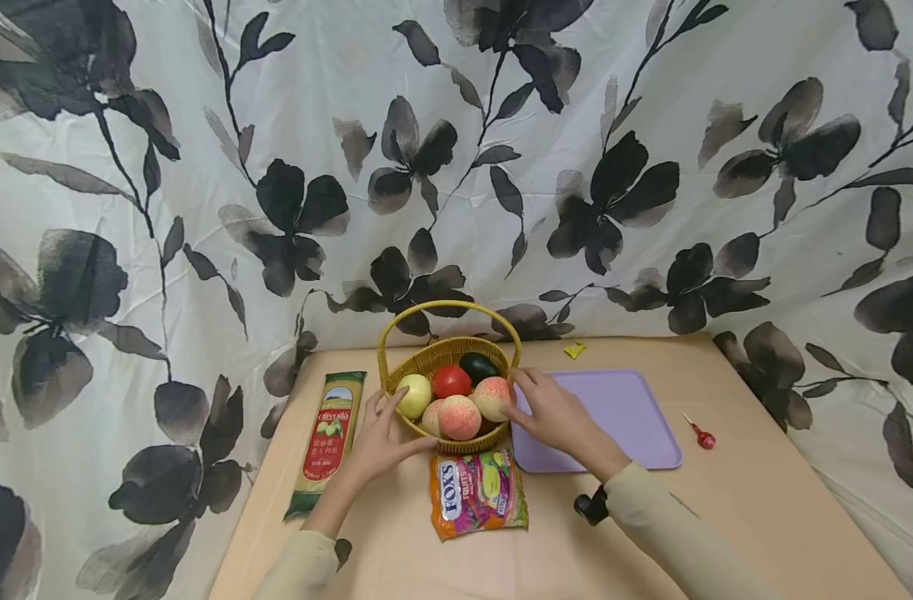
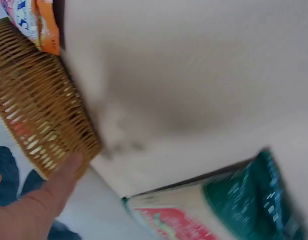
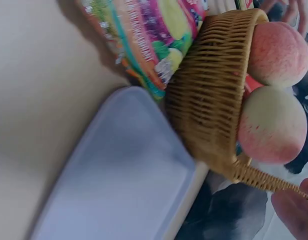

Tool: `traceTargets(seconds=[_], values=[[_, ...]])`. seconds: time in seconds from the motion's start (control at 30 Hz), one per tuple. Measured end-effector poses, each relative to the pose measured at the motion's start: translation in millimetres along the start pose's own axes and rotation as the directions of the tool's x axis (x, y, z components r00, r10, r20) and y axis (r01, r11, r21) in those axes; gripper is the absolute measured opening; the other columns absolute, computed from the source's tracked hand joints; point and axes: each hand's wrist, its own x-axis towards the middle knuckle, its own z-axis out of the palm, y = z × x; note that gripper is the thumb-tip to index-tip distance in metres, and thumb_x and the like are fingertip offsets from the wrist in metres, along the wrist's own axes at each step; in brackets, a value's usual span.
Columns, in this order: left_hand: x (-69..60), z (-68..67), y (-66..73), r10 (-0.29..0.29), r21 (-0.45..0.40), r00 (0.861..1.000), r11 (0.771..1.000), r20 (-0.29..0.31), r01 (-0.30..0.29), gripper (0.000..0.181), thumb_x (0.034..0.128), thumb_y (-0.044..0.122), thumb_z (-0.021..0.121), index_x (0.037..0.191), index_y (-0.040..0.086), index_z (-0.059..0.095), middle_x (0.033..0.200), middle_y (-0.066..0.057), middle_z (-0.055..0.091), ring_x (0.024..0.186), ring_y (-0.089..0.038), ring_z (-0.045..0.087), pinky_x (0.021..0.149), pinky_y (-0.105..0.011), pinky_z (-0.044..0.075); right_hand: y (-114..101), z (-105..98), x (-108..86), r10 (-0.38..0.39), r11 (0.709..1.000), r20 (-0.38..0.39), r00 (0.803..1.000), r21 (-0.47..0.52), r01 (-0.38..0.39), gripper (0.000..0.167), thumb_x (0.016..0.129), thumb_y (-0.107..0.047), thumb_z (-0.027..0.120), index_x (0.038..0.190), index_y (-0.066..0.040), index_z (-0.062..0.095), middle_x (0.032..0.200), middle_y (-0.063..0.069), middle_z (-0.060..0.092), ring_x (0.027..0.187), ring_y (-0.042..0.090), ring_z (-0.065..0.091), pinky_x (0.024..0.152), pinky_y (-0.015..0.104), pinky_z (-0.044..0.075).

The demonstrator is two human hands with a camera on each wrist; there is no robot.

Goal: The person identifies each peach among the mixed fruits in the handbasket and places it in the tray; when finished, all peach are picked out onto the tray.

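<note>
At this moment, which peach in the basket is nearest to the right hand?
The rightmost peach, close beside the right hand; the other peaches sit farther left, nearer the left hand.

You are seeing a golden-brown basket (image 2: pixel 39 95), peaches (image 1: pixel 460 417) blushing pink over cream and a red tomato (image 1: pixel 452 382). Your tray (image 1: pixel 599 417) is showing plain lavender, your candy bag (image 1: pixel 479 494) is mixing orange, purple and pink, and your packet (image 1: pixel 326 444) is pairing green ends with a red label. Black-and-grey flowers (image 1: pixel 620 167) are patterning the white curtain (image 1: pixel 321 67).

Head cam: near side, wide, facing far and down.
Wrist cams: close, left and right, sharing basket (image 3: pixel 209 85).
</note>
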Motion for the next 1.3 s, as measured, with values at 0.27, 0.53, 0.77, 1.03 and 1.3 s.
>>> traceTargets(seconds=[0.27,0.53,0.77,1.03,1.3], values=[[9.7,4.6,-21.2,-0.033,-0.206,0.999,0.978,0.018,0.036,0.112,0.0762,0.052,0.091,0.164,0.019,0.029,0.167,-0.026,0.025,0.146,-0.05,0.043,0.111,-0.059,0.049,-10,3,26.0,-0.026,0.998,0.136,0.99,0.052,0.019,0.065,0.093,-0.031,0.08,0.148,-0.007,0.056,0.145,0.022,0.058,0.129,0.042,0.061,0.103,0.057,0.055],[25.5,9.9,-34.5,-0.041,-0.298,0.998,0.953,0.057,0.057,0.11,0.0772,0.046,0.092,0.163,0.017,0.03,0.169,-0.023,0.024,0.147,-0.049,0.042,0.114,-0.057,0.047,-10,1,39.9,-0.037,0.996,0.206,0.978,0.087,0.019,0.058,0.088,-0.024,0.085,0.138,-0.003,0.063,0.131,0.022,0.064,0.1,0.029,0.067,0.083,0.046,0.06],[30.8,10.5,-40.5,-0.009,-0.411,0.994,0.91,0.107,0.052,0.112,0.0799,0.037,0.092,0.164,0.008,0.024,0.171,-0.021,0.02,0.147,-0.049,0.042,0.111,-0.053,0.05,-11,7,46.3,-0.017,0.995,0.242,0.97,0.104,-0.009,0.053,0.086,-0.019,0.086,0.133,-0.006,0.065,0.113,0.015,0.066,0.084,0.02,0.06,0.07,0.035,0.054],[29.8,9.4,-39.1,-0.006,-0.464,0.992,0.883,0.13,0.066,0.111,0.0804,0.03,0.092,0.164,0.008,0.022,0.171,-0.021,0.022,0.149,-0.047,0.041,0.114,-0.052,0.047,-11,11,45.3,-0.017,0.991,0.217,0.976,0.13,-0.012,0.057,0.084,-0.017,0.088,0.134,-0.003,0.064,0.113,0.017,0.066,0.087,0.021,0.061,0.072,0.037,0.056],[30.5,9.3,-39.4,-0.017,-0.452,0.991,0.889,0.131,0.075,0.11,0.0804,0.031,0.092,0.164,0.011,0.023,0.17,-0.021,0.025,0.147,-0.047,0.043,0.106,-0.044,0.056,-4,7,41.4,-0.051,0.99,0.137,0.989,0.139,0.032,0.053,0.08,-0.017,0.09,0.127,-0.006,0.067,0.114,0.016,0.065,0.096,0.025,0.063,0.079,0.043,0.06]])
